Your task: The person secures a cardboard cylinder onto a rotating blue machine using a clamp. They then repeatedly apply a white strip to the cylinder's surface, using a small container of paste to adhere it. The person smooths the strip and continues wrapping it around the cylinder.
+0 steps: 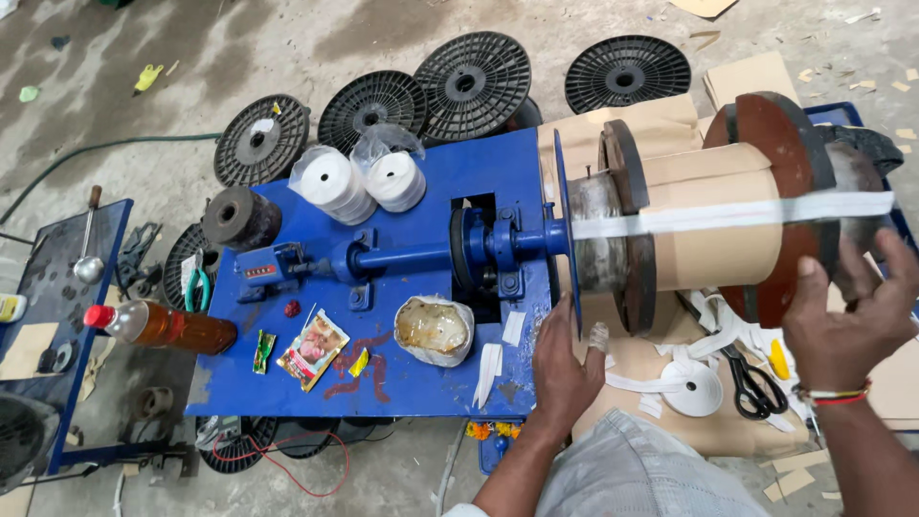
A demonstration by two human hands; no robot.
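A blue winding machine (402,258) stands on the floor, its shaft carrying a large drum wrapped in brown paper (713,225). A white tape strip (747,213) runs across the drum. My right hand (847,311) presses against the drum's dark red end disc (766,124), fingers spread over its rim. My left hand (565,369) rests on the blue table edge beside the blue flange (565,239), one fingertip wrapped in white tape. It holds nothing.
Black plastic spools (474,81) lie behind the machine. Two white tape rolls (364,182), a bottle of amber liquid (163,325), sachets and a bag of paste (434,328) sit on the table. Scissors (756,388) and a tape roll (691,388) lie below the drum.
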